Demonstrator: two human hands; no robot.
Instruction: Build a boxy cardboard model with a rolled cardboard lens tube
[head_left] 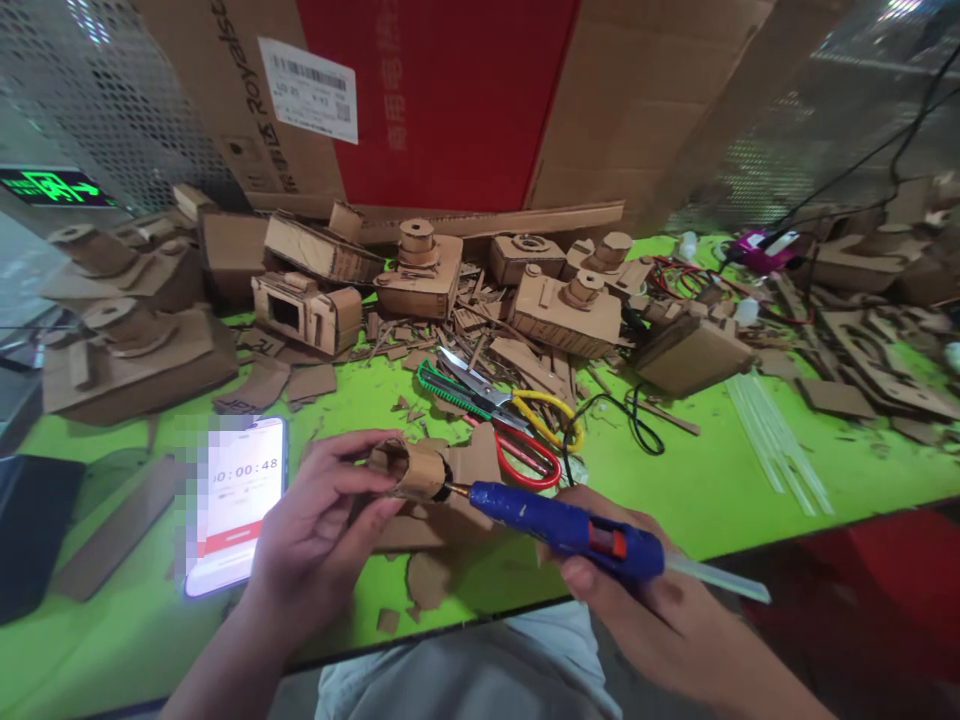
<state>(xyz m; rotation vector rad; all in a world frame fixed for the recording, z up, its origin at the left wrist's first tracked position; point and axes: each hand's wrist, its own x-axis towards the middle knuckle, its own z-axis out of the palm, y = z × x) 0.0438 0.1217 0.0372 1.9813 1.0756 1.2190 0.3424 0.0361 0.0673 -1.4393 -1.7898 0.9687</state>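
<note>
My left hand [322, 525] grips a short rolled cardboard tube [421, 472] between thumb and fingers, over the front part of the table. My right hand [637, 590] is wrapped round a blue glue gun [555, 520] with a clear glue stick [720, 577] sticking out of its back. The metal nozzle points left and meets the dark rim at the tube's right end; whether it touches cannot be told. Beneath and behind the tube lie flat cardboard pieces [480, 462].
Yellow-handled scissors [551, 415], red-handled scissors [536, 465] and a green cutter [454, 392] lie beyond the tube. A lit phone [238, 500] stands left. Cardboard camera models [566, 312] and scraps line the back. Glue sticks [776, 440] lie right.
</note>
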